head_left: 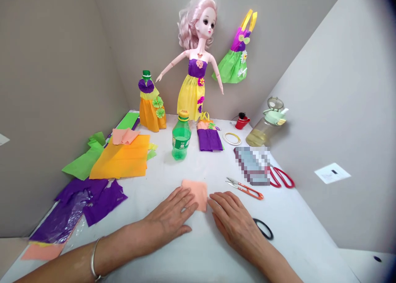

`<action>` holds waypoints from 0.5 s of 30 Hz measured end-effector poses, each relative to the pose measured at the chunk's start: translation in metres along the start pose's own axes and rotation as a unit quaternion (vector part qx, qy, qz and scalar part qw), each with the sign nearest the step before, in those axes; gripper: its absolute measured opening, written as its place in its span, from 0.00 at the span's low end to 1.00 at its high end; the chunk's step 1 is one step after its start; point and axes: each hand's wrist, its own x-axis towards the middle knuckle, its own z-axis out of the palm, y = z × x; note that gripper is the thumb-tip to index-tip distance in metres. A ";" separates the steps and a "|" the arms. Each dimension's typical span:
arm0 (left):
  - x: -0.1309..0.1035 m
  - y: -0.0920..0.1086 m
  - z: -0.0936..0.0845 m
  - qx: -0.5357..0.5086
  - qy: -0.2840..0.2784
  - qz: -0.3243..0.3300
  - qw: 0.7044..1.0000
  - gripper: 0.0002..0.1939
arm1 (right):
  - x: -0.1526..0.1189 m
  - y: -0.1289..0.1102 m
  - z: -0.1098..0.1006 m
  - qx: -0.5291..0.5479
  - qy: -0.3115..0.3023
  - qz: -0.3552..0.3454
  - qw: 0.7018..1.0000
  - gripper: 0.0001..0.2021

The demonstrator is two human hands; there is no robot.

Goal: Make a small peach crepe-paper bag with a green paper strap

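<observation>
A small peach square of thin paper or cloth point(198, 194) lies flat on the white table. My left hand point(173, 213) rests palm down, its fingers stretched over the square's left side. At the right edge of the square, my right hand point(230, 217) lies palm down with fingers extended and slightly bent, holding nothing. Beyond my right hand are orange-handled thread snips point(246, 189). A black ring-shaped object point(264, 229) is partly covered by my right wrist. Past the square stands a green bottle with a yellow cap point(181, 136).
Orange sheets point(123, 157), green pieces point(83, 159) and purple pieces point(105, 202) lie left. At the back are a dressed doll point(198, 68), an orange-skirted bottle point(151, 109) and a small purple dress point(209, 138). Red-handled scissors point(281, 178) and a drinking bottle point(262, 128) are right.
</observation>
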 end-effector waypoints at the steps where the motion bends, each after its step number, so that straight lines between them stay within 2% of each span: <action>1: 0.000 0.000 -0.002 -0.004 0.002 -0.002 1.000 0.28 | -0.007 0.004 -0.001 -0.010 -0.004 0.007 1.000 0.16; 5: 0.000 0.002 -0.008 -0.002 0.005 -0.002 1.000 0.28 | -0.026 0.021 -0.001 -0.043 0.017 0.039 0.998 0.14; 8: -0.001 0.002 -0.008 -0.005 0.013 -0.003 1.000 0.27 | -0.024 0.020 -0.003 -0.008 0.035 0.068 0.997 0.14; 15: 0.001 0.001 0.005 -0.003 -0.019 -0.005 1.000 0.30 | 0.031 -0.015 -0.008 0.135 0.018 0.095 0.986 0.17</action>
